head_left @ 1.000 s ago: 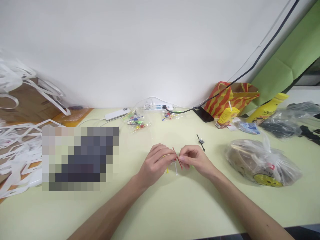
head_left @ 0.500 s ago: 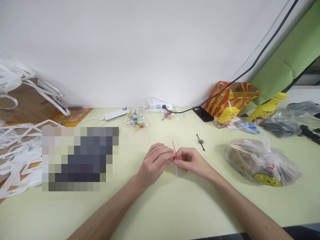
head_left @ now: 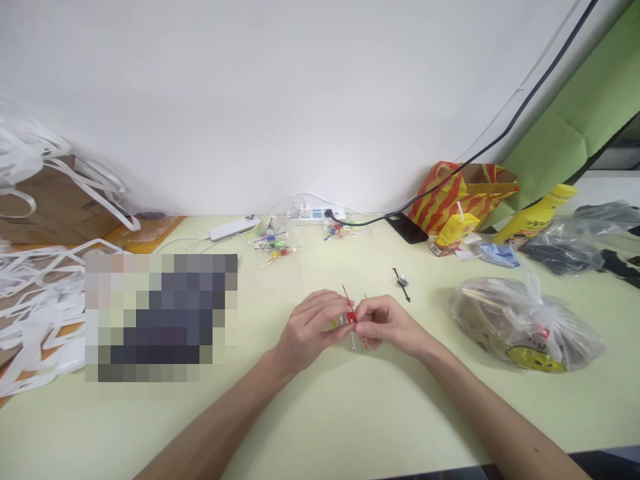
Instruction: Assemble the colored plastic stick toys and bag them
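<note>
Over the middle of the table, my left hand (head_left: 306, 333) and my right hand (head_left: 389, 327) meet, fingertips almost touching. Between them is a thin red plastic stick piece (head_left: 352, 317) with a wider middle, slanting from upper left to lower right. My right thumb and forefinger pinch it, and my left fingertips press at its other side. A white plastic stick (head_left: 354, 342) and a bit of yellow plastic (head_left: 334, 323) show below my left fingers. A green tip (head_left: 366, 296) pokes out behind the right fingers. How these pieces join is hidden.
Beyond my right hand lies a black arrow-ended piece (head_left: 401, 283). Small bags of coloured parts (head_left: 277, 245) and a power strip (head_left: 315, 214) sit at the wall. To the right are a tied plastic bag (head_left: 480, 307), juice box (head_left: 454, 233) and phone (head_left: 407, 229). A blurred-out dark patch (head_left: 175, 320) is left.
The red piece has shifted slightly down and right and shows more of its middle. My left fingers have moved a little right, and a green tip now shows behind the right hand.
</note>
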{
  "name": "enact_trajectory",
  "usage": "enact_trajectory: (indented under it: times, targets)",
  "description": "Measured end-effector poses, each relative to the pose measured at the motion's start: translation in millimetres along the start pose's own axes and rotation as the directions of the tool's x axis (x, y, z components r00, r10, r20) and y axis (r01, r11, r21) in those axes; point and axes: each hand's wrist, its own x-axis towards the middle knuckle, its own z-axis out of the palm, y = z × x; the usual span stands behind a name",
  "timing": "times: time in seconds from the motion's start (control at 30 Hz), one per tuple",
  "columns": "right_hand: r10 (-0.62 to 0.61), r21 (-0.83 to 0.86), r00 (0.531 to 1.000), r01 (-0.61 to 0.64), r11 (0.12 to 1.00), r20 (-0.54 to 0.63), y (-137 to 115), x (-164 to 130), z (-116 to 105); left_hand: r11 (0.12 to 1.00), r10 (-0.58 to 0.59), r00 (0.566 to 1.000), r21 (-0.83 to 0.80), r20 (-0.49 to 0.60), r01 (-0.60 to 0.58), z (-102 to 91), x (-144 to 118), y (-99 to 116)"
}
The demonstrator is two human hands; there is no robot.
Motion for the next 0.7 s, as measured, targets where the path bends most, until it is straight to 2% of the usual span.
enact_trajectory:
  times: [0.27, 0.5, 0.7]
  targets:
    - [0.016, 0.016, 0.997, -0.018, 1.000, 0.069, 1.5, 0.6, -4.6, 1.000, -0.011, 1.000, 0.018, -0.027, 0.012, 3.1, 1.5, 2.5]
    - [0.029, -0.054, 0.997, -0.025, 0.998, 0.069, 0.6, -0.1, -6.8, 0.998, 0.012, 0.999, 0.066, -0.045, -0.009, 5.0, 4.2, 4.3]
    - [0.033, -0.026, 0.995, -0.031, 0.999, 0.096, 1.5, -0.5, -6.7, 0.997, 0.043, 0.998, 0.066, -0.051, -0.040, 3.9, 5.4, 7.6]
